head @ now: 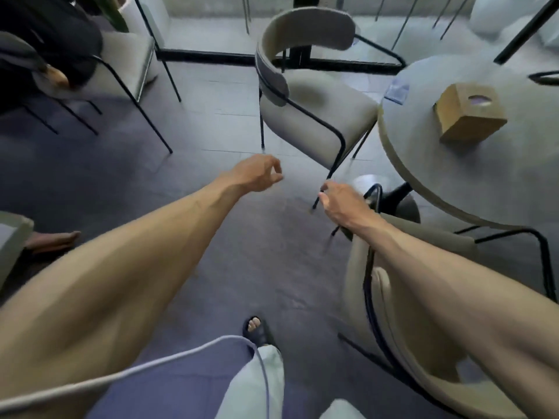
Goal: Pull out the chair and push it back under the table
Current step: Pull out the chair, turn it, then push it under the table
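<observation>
The dark tiled floor (pixel 242 252) is filling most of the view, and the round pale desk (pixel 453 176) is standing at the right, its edge curving toward the middle. The chair (pixel 314 113), with a beige seat, a curved beige backrest and thin black legs, is sitting just beside the desk at the upper centre, its seat only slightly tucked under the rim and most of it standing clear on the floor. A second chair (pixel 393 313) of the same kind is sitting at the lower right, close to the person, with its backrest passing under the right forearm. A third chair (pixel 121 62) is standing at the upper left, well apart from the desk. Both bare arms are reaching forward. The left hand (pixel 257 173) is hovering in the air below the first chair's front legs, fingers loosely curled and holding nothing. The right hand (pixel 338 204) is hanging near that chair's nearest leg, fingers partly curled and empty, touching nothing that I can make out. A brown cardboard box (pixel 469 116) is lying tilted on the desk. A sandalled foot (pixel 257 328) is showing at the bottom, beside a pale cable (pixel 151 364) that is crossing the lower left.
</observation>
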